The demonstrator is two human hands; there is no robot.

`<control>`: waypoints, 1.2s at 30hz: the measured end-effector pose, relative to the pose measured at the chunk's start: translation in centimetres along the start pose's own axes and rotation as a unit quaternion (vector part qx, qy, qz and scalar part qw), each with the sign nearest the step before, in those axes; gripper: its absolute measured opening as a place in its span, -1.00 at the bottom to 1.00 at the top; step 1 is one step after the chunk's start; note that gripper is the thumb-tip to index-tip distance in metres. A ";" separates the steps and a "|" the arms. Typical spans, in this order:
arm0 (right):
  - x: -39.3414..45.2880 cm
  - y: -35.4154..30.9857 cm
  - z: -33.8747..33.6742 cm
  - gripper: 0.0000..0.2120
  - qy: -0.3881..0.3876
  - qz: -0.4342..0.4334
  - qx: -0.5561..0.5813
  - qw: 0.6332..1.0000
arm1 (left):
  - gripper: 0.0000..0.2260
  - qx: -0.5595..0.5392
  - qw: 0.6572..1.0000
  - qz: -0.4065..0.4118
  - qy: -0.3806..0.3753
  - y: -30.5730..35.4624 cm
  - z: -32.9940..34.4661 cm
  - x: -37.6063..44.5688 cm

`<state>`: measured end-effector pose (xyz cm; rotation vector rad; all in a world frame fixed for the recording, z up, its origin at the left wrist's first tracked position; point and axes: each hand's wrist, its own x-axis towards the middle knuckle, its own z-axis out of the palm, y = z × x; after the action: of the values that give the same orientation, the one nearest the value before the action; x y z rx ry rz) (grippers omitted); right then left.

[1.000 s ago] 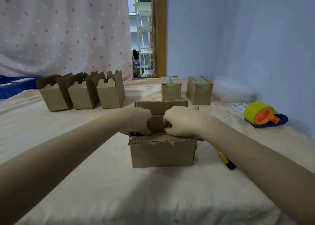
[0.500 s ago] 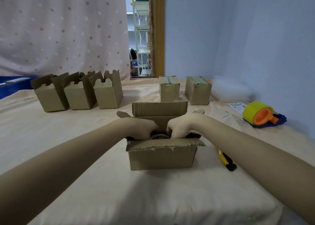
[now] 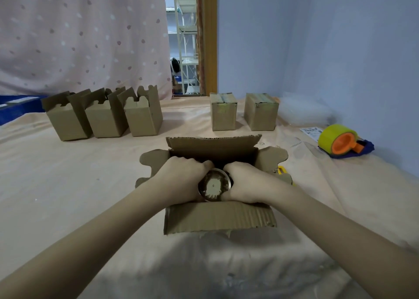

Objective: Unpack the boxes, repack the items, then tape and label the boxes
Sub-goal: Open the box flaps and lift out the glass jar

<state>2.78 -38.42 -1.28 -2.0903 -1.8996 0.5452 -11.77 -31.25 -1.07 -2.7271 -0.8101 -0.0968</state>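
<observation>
Bench draped in a peach cloth (image 3: 68, 185), blue wall to the right, dotted curtain (image 3: 79, 38) behind. You have the open box (image 3: 217, 217) directly in front of you, all four flaps folded outward, presumably so both hands get in without snagging. Your left hand (image 3: 181, 180) and right hand (image 3: 247, 185) curl round a round tin (image 3: 214, 186) from opposite sides, lid facing up, at the box mouth; a two-sided hold likely keeps it level. Whether it is going in or coming out I cannot tell.

Count: three open-topped boxes (image 3: 104, 117) far left, two closed boxes (image 3: 241, 111) far centre, one tape dispenser (image 3: 340, 140) right with a label sheet (image 3: 311, 132) beside it, one yellow tool (image 3: 281, 170) mostly hidden behind the box.
</observation>
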 end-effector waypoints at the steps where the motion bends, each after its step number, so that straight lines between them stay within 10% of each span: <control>1: -0.1 0.1 0.2 -0.76 0.009 0.001 0.004 1.000 | -0.49 -0.006 1.000 -0.001 0.010 0.0 0.1 -0.1; 9: -1.1 0.5 -0.2 -0.72 0.093 -0.056 0.078 0.991 | -0.40 -0.187 0.979 0.004 0.079 -1.1 -0.2 -0.2; 16: -2.6 1.7 -0.4 -0.30 0.190 -0.134 0.171 0.958 | -0.37 -0.311 0.933 0.008 0.180 -2.0 -0.6 -1.4; 36: 0.2 -2.6 -4.4 -0.49 0.252 -0.174 0.107 0.946 | -0.14 -0.473 0.849 -0.053 0.229 -4.5 -4.7 -0.6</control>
<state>2.42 -37.73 3.77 -1.5196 -1.7490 0.1090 -14.60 -29.37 4.53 -3.2368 -0.9112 -1.4682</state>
